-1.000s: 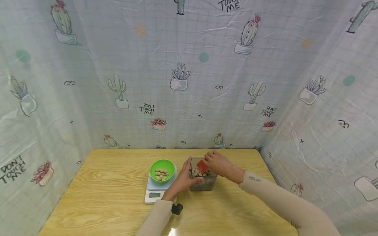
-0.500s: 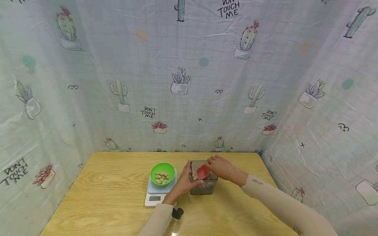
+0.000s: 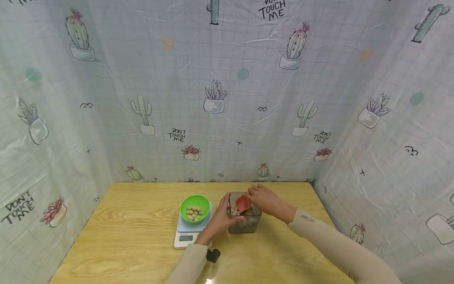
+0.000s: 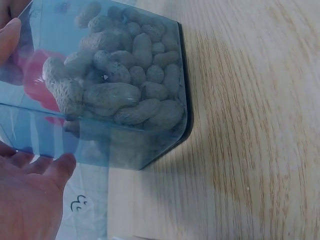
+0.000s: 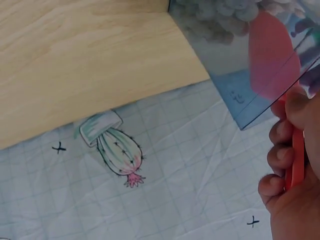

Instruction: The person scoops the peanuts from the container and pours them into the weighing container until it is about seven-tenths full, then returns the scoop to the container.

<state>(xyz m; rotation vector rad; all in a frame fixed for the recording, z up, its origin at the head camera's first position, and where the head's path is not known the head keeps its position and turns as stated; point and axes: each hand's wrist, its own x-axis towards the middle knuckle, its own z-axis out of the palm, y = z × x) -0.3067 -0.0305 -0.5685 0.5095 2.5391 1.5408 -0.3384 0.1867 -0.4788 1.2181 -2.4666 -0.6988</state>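
Note:
A clear, grey-tinted square container (image 3: 244, 225) holding peanuts (image 4: 112, 95) stands on the table. My left hand (image 3: 219, 219) grips its left side, thumb on the near wall and fingers along the left rim. My right hand (image 3: 264, 200) holds a red scoop (image 3: 242, 204) by its handle, fingers curled round it. The scoop's head is inside the container, down among the peanuts, and shows red through the wall in both wrist views. Left of the container, a green bowl (image 3: 203, 202) with several peanuts sits on a white kitchen scale (image 3: 181, 241).
The wooden table (image 3: 131, 228) ends at a curtain (image 3: 241, 157) printed with cacti, which surrounds it at the back and sides. A black object (image 3: 213, 255) sits beside the left sleeve, right of the scale.
The red scoop's head tilts about inside the container as my right hand turns slightly. My left hand keeps its grip. The head view shifts a little; bowl and scale stay put.

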